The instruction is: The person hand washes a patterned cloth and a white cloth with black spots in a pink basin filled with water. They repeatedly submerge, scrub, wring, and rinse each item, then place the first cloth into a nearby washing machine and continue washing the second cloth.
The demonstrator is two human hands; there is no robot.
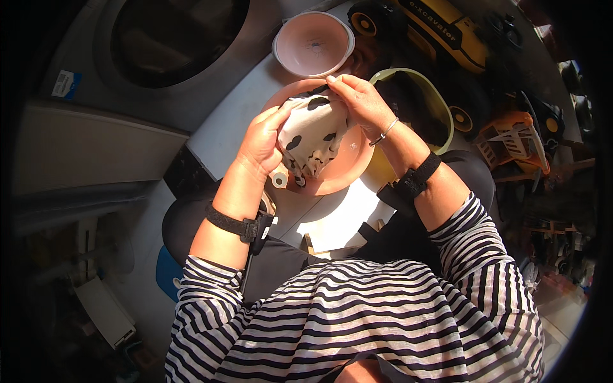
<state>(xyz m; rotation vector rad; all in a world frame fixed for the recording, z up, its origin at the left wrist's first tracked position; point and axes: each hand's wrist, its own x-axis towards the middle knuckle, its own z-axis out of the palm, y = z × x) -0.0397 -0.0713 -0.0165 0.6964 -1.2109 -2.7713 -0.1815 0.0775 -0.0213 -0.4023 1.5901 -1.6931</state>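
Note:
A white cloth with black spots (311,129) hangs bunched between my hands, over a round salmon-pink plastic basin (361,167). My left hand (263,139) grips its left edge, thumb on top. My right hand (357,98) pinches the upper right edge between thumb and fingers. Below my left wrist, the round end of a pale cylindrical thing (279,180) shows against the basin's rim; what it is I cannot tell. Folds hide part of the cloth's underside and the basin's inside.
Beyond the basin stands a smaller pink bowl (313,45). A green tub (450,119) with dark cloth is at the right, near a yellow toy excavator (445,31) and an orange-and-white plastic basket (515,139). A front-loading washing machine (100,62) stands at upper left.

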